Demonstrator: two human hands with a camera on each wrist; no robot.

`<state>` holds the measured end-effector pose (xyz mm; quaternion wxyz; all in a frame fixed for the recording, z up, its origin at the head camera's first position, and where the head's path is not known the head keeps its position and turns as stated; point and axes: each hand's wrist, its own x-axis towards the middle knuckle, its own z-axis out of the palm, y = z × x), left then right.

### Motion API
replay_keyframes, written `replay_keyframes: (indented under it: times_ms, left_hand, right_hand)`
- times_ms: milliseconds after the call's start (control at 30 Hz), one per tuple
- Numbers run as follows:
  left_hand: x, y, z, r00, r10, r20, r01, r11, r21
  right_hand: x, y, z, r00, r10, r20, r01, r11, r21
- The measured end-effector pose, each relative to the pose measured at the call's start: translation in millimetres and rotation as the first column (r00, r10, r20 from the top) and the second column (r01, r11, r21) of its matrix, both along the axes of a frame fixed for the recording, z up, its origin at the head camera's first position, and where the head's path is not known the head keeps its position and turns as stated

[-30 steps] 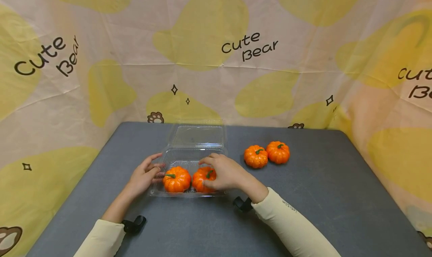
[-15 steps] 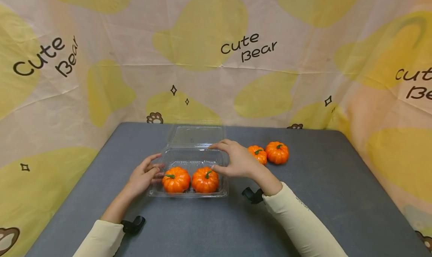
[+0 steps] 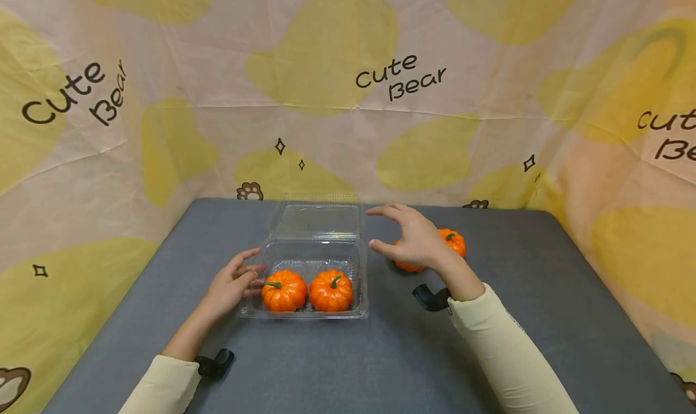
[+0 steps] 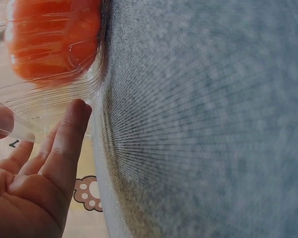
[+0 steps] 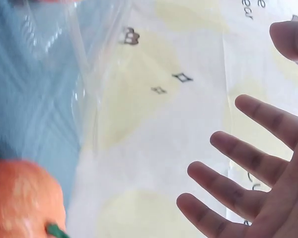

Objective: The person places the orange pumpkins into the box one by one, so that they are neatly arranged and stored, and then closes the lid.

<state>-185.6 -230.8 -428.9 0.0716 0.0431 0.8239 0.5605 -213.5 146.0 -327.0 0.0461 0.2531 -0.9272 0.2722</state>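
Note:
In the head view, a clear plastic clamshell box [image 3: 304,315] stands on the table with its lid [image 3: 316,219] folded back. Two small orange pumpkins sit side by side in its front part, a left pumpkin [image 3: 284,292] and a right pumpkin [image 3: 331,292]. My left hand [image 3: 227,286] rests at the box's left side; in the left wrist view its fingers [image 4: 64,148] extend along the ribbed wall. To the right of the box, my spread right hand [image 3: 415,237] hovers without a hold over a nearer loose pumpkin [image 3: 409,268], partly hiding it and the farther pumpkin [image 3: 454,243].
The grey table [image 3: 348,365] runs back to a patterned cloth [image 3: 326,57] hanging behind and at both sides. A black wrist strap mount [image 3: 215,364] is on the left forearm, with a similar mount [image 3: 431,297] on the right.
My right hand has let go of the right pumpkin in the box and moved right and back, over the loose pumpkins. My left hand has stayed at the box's side.

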Motion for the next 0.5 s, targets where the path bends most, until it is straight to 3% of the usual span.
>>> replay_keyframes:
  times_ms: [500]
  left_hand:
    - [-1.2,-0.9,-0.9,1.0,0.0,-0.003,0.0,1.0,-0.001]
  right_hand:
    - [-16.6,55.4,5.8,0.992,-0.09,0.089,0.091,0.996,-0.007]
